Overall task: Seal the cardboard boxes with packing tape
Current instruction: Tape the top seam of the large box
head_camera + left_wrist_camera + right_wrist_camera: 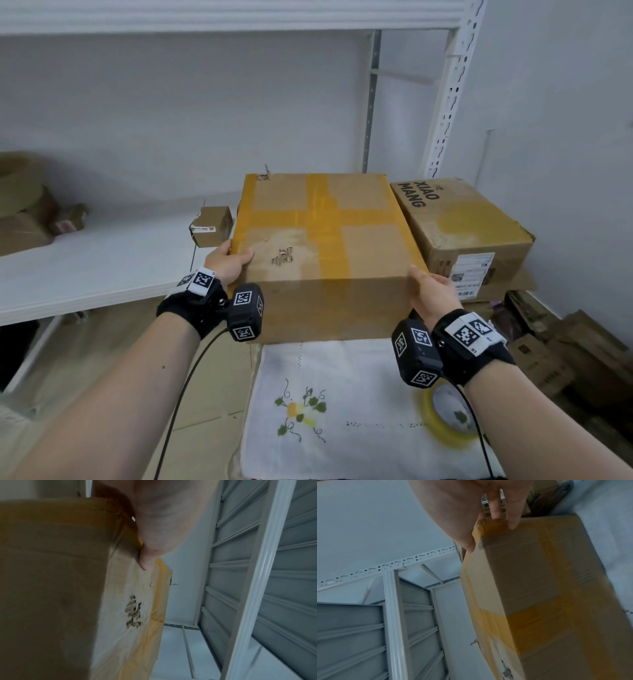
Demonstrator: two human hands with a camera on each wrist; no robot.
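Observation:
A large cardboard box [325, 233] with a cross of yellow tape on top is held between both hands above a white embroidered cloth [325, 428]. My left hand [236, 255] grips its near left corner, thumb [147, 561] on top, fingers hidden down the side. My right hand [424, 284] grips the near right corner, with the thumb at the top edge and the fingers [513, 523] on the side face. The box [51, 588] fills the left wrist view, and in the right wrist view the box [539, 588] shows its taped edges. A yellow tape roll [445, 418] lies on the cloth under my right wrist.
A second box [462, 233] marked XIAO MANG sits right beside the held one. A small box [210, 226] stands on the low white shelf [85, 267] at left, with brown rolls [20, 192] further left. A white shelf post [448, 102] rises behind. Flattened cartons [565, 349] lie at right.

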